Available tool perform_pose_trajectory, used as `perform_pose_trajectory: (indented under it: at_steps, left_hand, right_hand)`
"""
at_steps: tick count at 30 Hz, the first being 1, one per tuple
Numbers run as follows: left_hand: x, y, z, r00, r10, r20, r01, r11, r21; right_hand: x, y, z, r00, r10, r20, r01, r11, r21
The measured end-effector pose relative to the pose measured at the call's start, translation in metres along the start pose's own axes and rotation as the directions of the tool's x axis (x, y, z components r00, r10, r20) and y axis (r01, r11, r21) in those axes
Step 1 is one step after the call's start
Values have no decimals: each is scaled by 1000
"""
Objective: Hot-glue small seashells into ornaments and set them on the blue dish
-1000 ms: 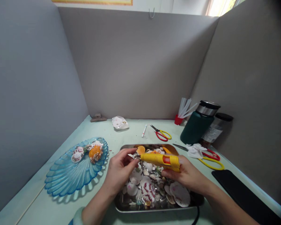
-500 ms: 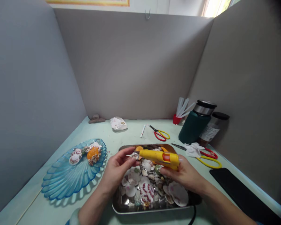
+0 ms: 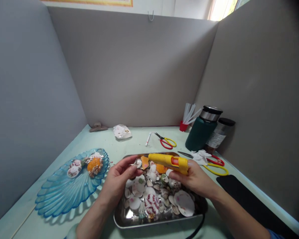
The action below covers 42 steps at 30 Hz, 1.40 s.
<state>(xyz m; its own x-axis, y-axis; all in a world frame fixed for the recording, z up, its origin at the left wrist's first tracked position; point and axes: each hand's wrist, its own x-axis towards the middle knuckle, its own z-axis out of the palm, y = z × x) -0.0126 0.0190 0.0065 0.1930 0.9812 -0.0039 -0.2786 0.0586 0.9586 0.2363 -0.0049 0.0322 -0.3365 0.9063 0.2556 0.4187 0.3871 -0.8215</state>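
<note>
My left hand (image 3: 119, 177) is closed, its thumb and fingertips pinching a small whitish shell (image 3: 139, 163) over the metal tray's far left part. In my right hand (image 3: 198, 177) is a yellow hot glue gun (image 3: 164, 160), lying level with its front end pointing left, a little apart from the shell. My fingers hide its handle. Beneath both hands the metal tray (image 3: 149, 223) holds several loose shells: white, brown, orange and one with dark red stripes (image 3: 151, 203).
At left, a blue scalloped dish (image 3: 64, 196) carries a cluster of shells. Two pairs of scissors (image 3: 167, 142), a green bottle (image 3: 201, 132), a jar (image 3: 219, 136), a red cup of glue sticks (image 3: 183, 126) and a black flat object (image 3: 249, 199) lie behind and right. Grey panels enclose the table.
The glue gun's front end has drawn back to the right, away from my left fingertips, uncovering the shell. The view has shifted slightly, so the scene sits further left.
</note>
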Motion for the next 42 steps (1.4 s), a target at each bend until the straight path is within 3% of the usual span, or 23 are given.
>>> perform_pose_trajectory:
  at_steps: [3, 7, 10, 13, 18, 21, 24, 28, 34, 42]
  left_hand:
    - [0, 1, 0, 1000, -19, -24, 20, 1000, 13]
    - [0, 2, 1, 1000, -21, -20, 22, 1000, 17]
    - [1, 1, 1, 1000, -10, -12, 10, 1000, 17]
    - [1, 0, 1, 1000, -1, -7, 1, 1000, 2]
    - [-1, 2, 0, 1000, 18, 15, -16, 995, -95]
    - [-2, 4, 1, 998, 40, 44, -33, 987, -155]
    - [-3, 5, 2, 995, 61, 78, -45, 982, -183]
    - [-2, 4, 1, 994, 88, 67, -70, 971, -227]
    - [0, 3, 2, 995, 85, 49, -71, 968, -240]
    - [-3, 2, 4, 997, 69, 43, -58, 974, -217]
  right_hand:
    - [-1, -8, -11, 999, -9, 41, 21, 952, -307]
    - [-6, -9, -16, 995, 34, 90, 34, 751, -659]
    - [-10, -3, -17, 994, 64, 94, 33, 625, -780]
    - [-12, -4, -23, 991, 82, 103, 34, 593, -804]
    - [-10, -35, -25, 993, -52, 108, 111, 739, -665]
    - [1, -55, -6, 977, -205, 60, 202, 800, -565]
    - [19, -62, 21, 965, -256, 62, 248, 801, -544]
    - [33, -59, 43, 968, -250, -18, 213, 860, -464]
    - [31, -59, 46, 993, -116, -13, 113, 984, -136]
    - [34, -53, 56, 1000, 20, -17, -17, 980, 200]
